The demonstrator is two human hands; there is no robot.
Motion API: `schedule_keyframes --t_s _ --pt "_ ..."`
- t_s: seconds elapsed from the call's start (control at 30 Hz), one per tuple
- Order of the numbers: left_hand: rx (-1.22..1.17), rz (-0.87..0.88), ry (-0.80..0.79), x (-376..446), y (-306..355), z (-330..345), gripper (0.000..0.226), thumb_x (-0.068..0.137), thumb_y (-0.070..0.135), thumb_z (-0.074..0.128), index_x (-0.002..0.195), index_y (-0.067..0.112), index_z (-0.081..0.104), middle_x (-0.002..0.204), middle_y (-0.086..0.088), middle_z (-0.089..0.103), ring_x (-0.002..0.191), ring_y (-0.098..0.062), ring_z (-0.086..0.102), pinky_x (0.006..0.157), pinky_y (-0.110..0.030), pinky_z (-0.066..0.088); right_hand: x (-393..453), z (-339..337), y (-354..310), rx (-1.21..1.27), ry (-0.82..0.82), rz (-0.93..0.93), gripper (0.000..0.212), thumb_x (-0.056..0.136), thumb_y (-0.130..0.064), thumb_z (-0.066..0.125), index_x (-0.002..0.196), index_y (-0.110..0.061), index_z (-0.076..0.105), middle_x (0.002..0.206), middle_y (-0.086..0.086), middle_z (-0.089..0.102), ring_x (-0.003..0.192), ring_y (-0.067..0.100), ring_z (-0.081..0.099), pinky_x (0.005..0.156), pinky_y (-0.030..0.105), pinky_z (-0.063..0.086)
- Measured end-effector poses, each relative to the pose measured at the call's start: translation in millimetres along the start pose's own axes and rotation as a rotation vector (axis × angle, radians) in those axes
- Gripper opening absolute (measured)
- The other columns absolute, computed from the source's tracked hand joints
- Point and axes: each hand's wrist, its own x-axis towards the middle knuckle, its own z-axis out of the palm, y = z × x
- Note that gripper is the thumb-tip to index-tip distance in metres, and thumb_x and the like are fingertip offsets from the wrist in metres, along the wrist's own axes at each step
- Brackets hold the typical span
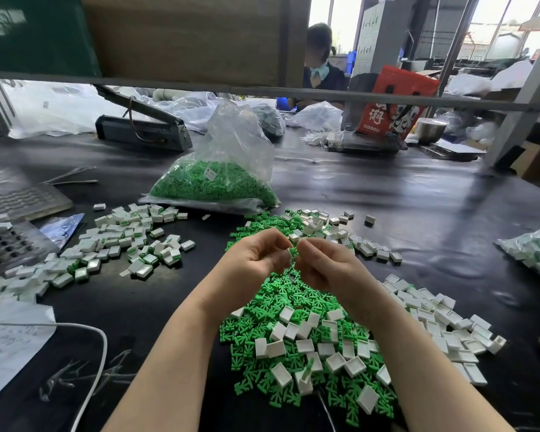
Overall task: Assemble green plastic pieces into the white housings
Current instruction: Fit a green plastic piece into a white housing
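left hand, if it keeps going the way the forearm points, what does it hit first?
Likely the right hand: the left hand points up-right, and both pinch one small green piece between their fingertips. Beyond them lies the mixed pile of green pieces and white housings. Depth is unclear.

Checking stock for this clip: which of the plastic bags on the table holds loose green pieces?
The upright clear bag behind the piles, centre of the table; its bottom is full of green pieces. The bag at the right edge shows mostly white parts.

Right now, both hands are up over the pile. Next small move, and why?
Probably press the green piece home into its housing, then drop it on the finished pile. The left hand and right hand pinch it between fingertips; whether it is seated cannot be told.
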Motion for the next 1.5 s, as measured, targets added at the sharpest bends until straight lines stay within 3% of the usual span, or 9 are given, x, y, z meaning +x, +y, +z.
schedule_keyframes --t_s 0.07,0.17,0.3,0.4,0.53,0.67,0.83,1.27,1.5 --pt "-0.008 -0.039 0.002 1 -5 0 0.006 0.096 0.005 0.056 0.092 0.004 0.06 0.072 -0.008 0.058 0.066 -0.013 0.054 0.067 -0.026 0.047 2 1 1 -0.19 0.035 -0.06 0.028 0.099 -0.028 0.052 0.077 -0.011 0.053 0.057 -0.009 0.046 0.05 0.007 0.041 0.049 0.019 0.034" --pt "0.047 -0.083 0.003 3 -11 1 0.01 0.097 0.012 0.056 0.09 0.012 0.063 0.068 0.0 0.058 0.061 -0.009 0.049 0.062 -0.024 0.042 3 3 4 -0.363 0.057 -0.104 0.03 0.102 -0.021 0.048 0.073 -0.013 0.05 0.053 -0.011 0.045 0.051 0.009 0.038 0.05 0.028 0.033" --pt "0.037 -0.139 -0.026 2 -14 1 0.023 0.1 0.018 0.051 0.08 0.015 0.061 0.065 0.003 0.052 0.063 -0.014 0.044 0.061 -0.028 0.036 3 3 5 -0.341 0.047 -0.092 0.03 0.103 -0.02 0.047 0.073 -0.016 0.048 0.055 -0.011 0.042 0.053 0.01 0.036 0.052 0.03 0.031" --pt "0.048 -0.112 -0.046 1 -15 0 0.026 0.101 0.018 0.05 0.076 0.015 0.057 0.062 0.011 0.05 0.06 -0.007 0.042 0.061 -0.024 0.035 3 3 4 -0.345 0.011 -0.041 0.029 0.103 -0.017 0.045 0.074 -0.015 0.049 0.06 -0.003 0.045 0.059 0.017 0.038 0.058 0.038 0.032" --pt "0.068 -0.072 -0.081 1 -16 -1 0.022 0.1 0.021 0.052 0.079 0.013 0.055 0.071 0.005 0.049 0.074 -0.015 0.044 0.073 -0.041 0.039 1 0 1 -0.309 -0.034 0.025 0.03 0.104 -0.013 0.043 0.075 -0.013 0.051 0.065 0.004 0.046 0.063 0.021 0.038 0.064 0.041 0.032" --pt "0.129 -0.04 -0.099 0 -16 -2 0.022 0.094 0.03 0.052 0.077 0.017 0.054 0.07 0.008 0.048 0.072 -0.014 0.043 0.07 -0.038 0.037 0 -1 -1 -0.297 -0.066 0.047 0.024 0.102 -0.01 0.046 0.081 0.0 0.051 0.067 0.001 0.044 0.064 0.018 0.039 0.066 0.039 0.036" --pt "0.149 -0.039 -0.118 0 -14 0 0.023 0.1 0.019 0.053 0.077 0.015 0.051 0.071 0.006 0.046 0.073 -0.011 0.043 0.071 -0.035 0.037 -3 -6 -3 -0.318 -0.097 0.027 0.026 0.101 -0.011 0.048 0.089 0.011 0.051 0.067 -0.001 0.045 0.067 0.017 0.04 0.065 0.033 0.037" --pt "0.241 -0.107 -0.207 -3 -14 -6 0.015 0.098 0.017 0.054 0.084 0.013 0.059 0.075 -0.004 0.05 0.074 -0.016 0.044 0.07 -0.036 0.038 -3 -6 -5 -0.531 -0.199 0.015 0.028 0.1 -0.014 0.05 0.072 -0.017 0.054 0.066 0.003 0.047 0.063 0.017 0.04 0.062 0.036 0.034" --pt "0.255 -0.076 -0.151 -3 -11 -8 0.019 0.098 0.021 0.054 0.079 0.02 0.056 0.074 -0.003 0.051 0.071 -0.015 0.045 0.068 -0.039 0.04 -3 -4 -6 -0.408 -0.163 0.045 0.028 0.102 -0.018 0.049 0.075 -0.016 0.058 0.06 -0.003 0.046 0.059 0.016 0.039 0.057 0.031 0.033"
